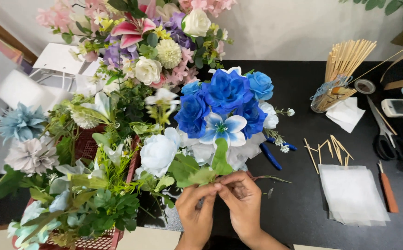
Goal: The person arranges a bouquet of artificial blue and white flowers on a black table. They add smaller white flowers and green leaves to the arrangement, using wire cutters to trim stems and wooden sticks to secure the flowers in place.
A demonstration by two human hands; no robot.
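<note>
Black worktop's packed with fake flowers; near its front edge both hands are pinching the blue-and-white bouquet [224,115] by its stems, left hand [196,210] touching right hand [243,199], blooms pointing straight away toward the back edge.

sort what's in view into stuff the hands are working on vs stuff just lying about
In hand:
- left hand and right hand, pinching the green leaf stem
- blue and white flower bunch

Lying about:
- scissors
- wooden sticks in a jar
- loose sticks
- white paper sheets
- blue-handled pliers
</note>
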